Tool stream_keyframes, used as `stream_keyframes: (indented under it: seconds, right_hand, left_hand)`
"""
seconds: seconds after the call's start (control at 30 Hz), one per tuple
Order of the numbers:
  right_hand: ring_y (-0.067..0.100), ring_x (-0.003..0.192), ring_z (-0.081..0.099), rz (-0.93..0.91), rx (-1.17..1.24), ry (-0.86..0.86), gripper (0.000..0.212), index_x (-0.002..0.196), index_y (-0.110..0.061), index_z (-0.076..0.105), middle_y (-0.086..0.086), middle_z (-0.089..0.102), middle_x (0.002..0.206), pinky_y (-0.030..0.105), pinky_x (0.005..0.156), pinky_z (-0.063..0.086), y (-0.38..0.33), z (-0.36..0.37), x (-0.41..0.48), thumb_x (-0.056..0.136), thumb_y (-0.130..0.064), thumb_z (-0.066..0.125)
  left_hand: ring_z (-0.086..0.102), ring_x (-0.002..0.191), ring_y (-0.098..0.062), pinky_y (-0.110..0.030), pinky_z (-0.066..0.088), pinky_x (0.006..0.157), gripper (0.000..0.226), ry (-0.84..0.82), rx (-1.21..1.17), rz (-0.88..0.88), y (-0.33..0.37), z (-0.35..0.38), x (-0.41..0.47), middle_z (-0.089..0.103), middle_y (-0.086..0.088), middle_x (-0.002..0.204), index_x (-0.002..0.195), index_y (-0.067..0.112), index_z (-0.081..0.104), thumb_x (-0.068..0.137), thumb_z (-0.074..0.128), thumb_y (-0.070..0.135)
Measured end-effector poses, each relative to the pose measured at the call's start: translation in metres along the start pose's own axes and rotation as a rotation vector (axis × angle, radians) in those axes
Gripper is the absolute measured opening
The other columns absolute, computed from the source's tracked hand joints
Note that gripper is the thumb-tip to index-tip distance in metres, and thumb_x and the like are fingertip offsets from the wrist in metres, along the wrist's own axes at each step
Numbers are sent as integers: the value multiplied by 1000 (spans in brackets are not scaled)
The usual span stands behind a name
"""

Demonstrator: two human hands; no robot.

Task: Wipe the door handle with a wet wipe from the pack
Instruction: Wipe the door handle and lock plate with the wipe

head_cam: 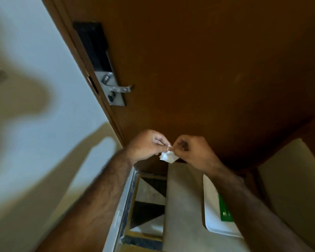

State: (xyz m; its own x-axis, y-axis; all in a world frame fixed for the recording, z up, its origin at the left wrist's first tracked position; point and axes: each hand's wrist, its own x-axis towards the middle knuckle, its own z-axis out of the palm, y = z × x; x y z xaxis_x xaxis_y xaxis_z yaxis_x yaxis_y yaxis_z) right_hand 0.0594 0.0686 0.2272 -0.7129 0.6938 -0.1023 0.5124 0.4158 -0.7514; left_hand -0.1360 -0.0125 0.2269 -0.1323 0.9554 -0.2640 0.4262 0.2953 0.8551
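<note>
Nearest to me, low on the right, the pack of wipes lies flat on a pale surface, white with a green label, partly hidden under my right forearm. Just left of that surface there's a gap where I look down onto a dark and light patterned floor.

A bit further out, my two hands meet in the middle. My left hand and my right hand are both closed down narrow, fingertips pinching the same small white wet wipe. It hangs crumpled between them, and I judge I'm teasing it open so it's ready to use.

So the wipe is out of the pack, that part's done. The wiping itself isn't: the wipe is well apart from the handle and nothing touches the metal yet.

Beyond my hands stands the brown wooden door, filling most of the far view. Up and to the left sits the door handle, a silver lever sticking out to the right from a metal plate, with a dark lock panel above it. Left of the door frame runs a plain white wall, crossed by soft shadows of my arms.
</note>
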Motion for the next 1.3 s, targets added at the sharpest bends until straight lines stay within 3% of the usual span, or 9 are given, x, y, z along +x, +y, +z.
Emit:
stream_keyframes:
  seconds: [0.13, 0.27, 0.47, 0.6, 0.77, 0.93, 1.13, 1.23, 1.3]
  right_hand:
    - [11, 97, 74, 165, 160, -57, 32, 124, -18, 73, -3, 77, 111, 26, 75, 62, -36, 0, 7, 94, -16, 80]
    - [23, 102, 76, 229, 265, -55, 25, 119, -8, 81, 5, 80, 110, 47, 90, 65, -70, -5, 18, 97, -17, 77]
    - [9, 90, 70, 55, -101, -168, 24, 116, -14, 84, -2, 79, 108, 24, 68, 52, -118, -29, 48, 96, -27, 78]
    - [7, 89, 69, 18, -264, -181, 26, 116, -17, 83, -3, 78, 110, 18, 63, 47, -151, -45, 75, 92, -27, 84]
    - [16, 125, 65, -66, -469, 106, 44, 142, -25, 65, -2, 66, 141, 32, 99, 58, -188, -65, 97, 100, -34, 75]
    - [24, 160, 28, -365, -855, 389, 53, 155, -19, 54, 6, 44, 166, 42, 130, 23, -208, -99, 124, 105, -31, 63]
    - [34, 165, 11, -638, -1161, 707, 75, 164, -11, 42, 17, 19, 177, 59, 131, 15, -226, -150, 164, 96, -28, 69]
    - [36, 165, 8, -724, -1271, 765, 79, 170, -12, 27, 17, 10, 179, 60, 131, 12, -220, -173, 182, 102, -37, 58]
    - [38, 165, 8, -797, -1336, 776, 76, 172, -12, 17, 17, 8, 179, 58, 132, 10, -210, -181, 191, 108, -41, 46]
  left_hand:
    - [76, 77, -2, -19, 54, 65, 4, 163, -39, 30, 17, -25, -24, 82, 12, 84, 90, 28, 82, 87, 80, 26]
    - [74, 74, -3, -19, 55, 62, 9, 296, -133, 27, 22, -53, -46, 80, 9, 82, 86, 34, 77, 91, 73, 27]
    - [70, 102, 2, -18, 54, 83, 36, 233, -113, 14, 25, -86, -56, 77, 21, 106, 113, 43, 74, 78, 83, 47]
    - [71, 87, 3, -27, 55, 81, 17, 286, 96, 27, 35, -102, -41, 77, 19, 91, 95, 35, 79, 82, 86, 27]
    - [71, 83, -2, -26, 60, 69, 25, 835, -102, -126, 18, -121, -24, 77, 9, 97, 111, 19, 79, 87, 82, 21]
    - [73, 109, -35, -48, 60, 98, 37, 1306, -708, -334, 9, -132, 1, 74, -21, 125, 127, -2, 70, 92, 76, 10]
    - [66, 124, -33, -29, 48, 99, 38, 1329, -1028, -179, 56, -90, 40, 70, -17, 133, 141, 6, 62, 103, 56, 7]
    - [54, 139, -30, -41, 43, 117, 44, 1258, -1032, -199, 73, -69, 59, 62, -13, 143, 148, 14, 51, 106, 57, 24]
    - [47, 145, -32, -45, 45, 117, 59, 1232, -740, -206, 75, -50, 71, 45, -17, 159, 158, 11, 35, 103, 55, 7]
